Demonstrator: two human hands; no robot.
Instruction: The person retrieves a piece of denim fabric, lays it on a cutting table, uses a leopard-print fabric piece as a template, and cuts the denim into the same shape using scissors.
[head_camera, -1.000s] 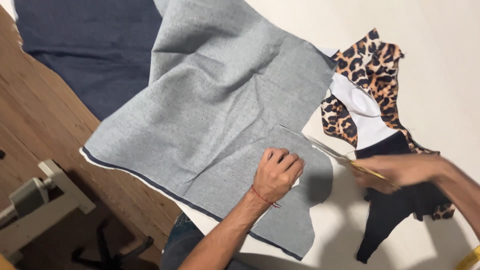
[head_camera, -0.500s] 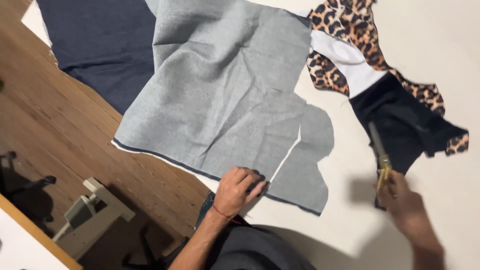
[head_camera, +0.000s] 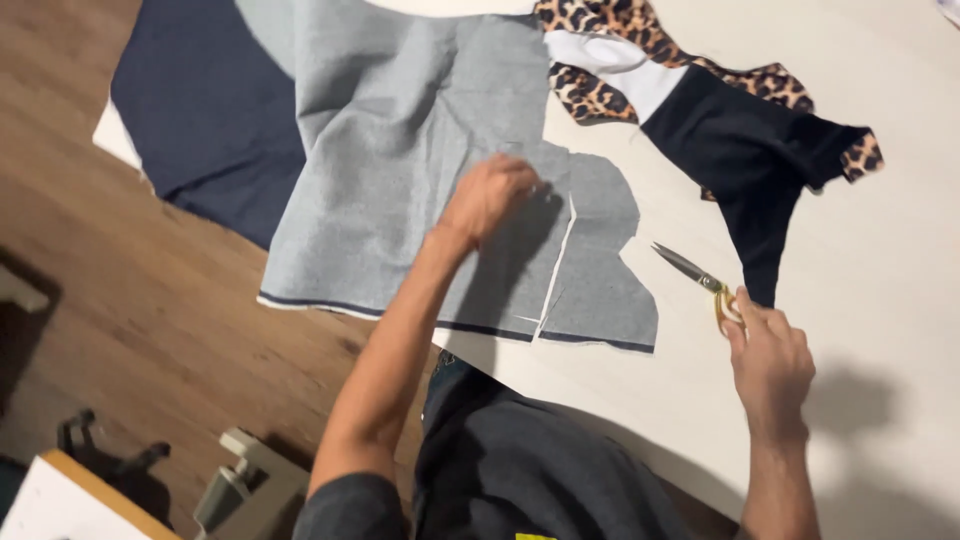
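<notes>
Left hand (head_camera: 490, 195) moved up grey fabric (head_camera: 400, 150); white table (head_camera: 880, 250).

Light: warm, moderately bright indoor, from above | Shadows: soft, dark beside the left hand (head_camera: 487, 198) on the grey cloth (head_camera: 400, 170), under the right hand (head_camera: 768, 360) on the white tabletop (head_camera: 900, 250) | Glare: none | Blur: slight motion softness overall | Floor (head_camera: 120, 300) dimmer at left edge
</notes>
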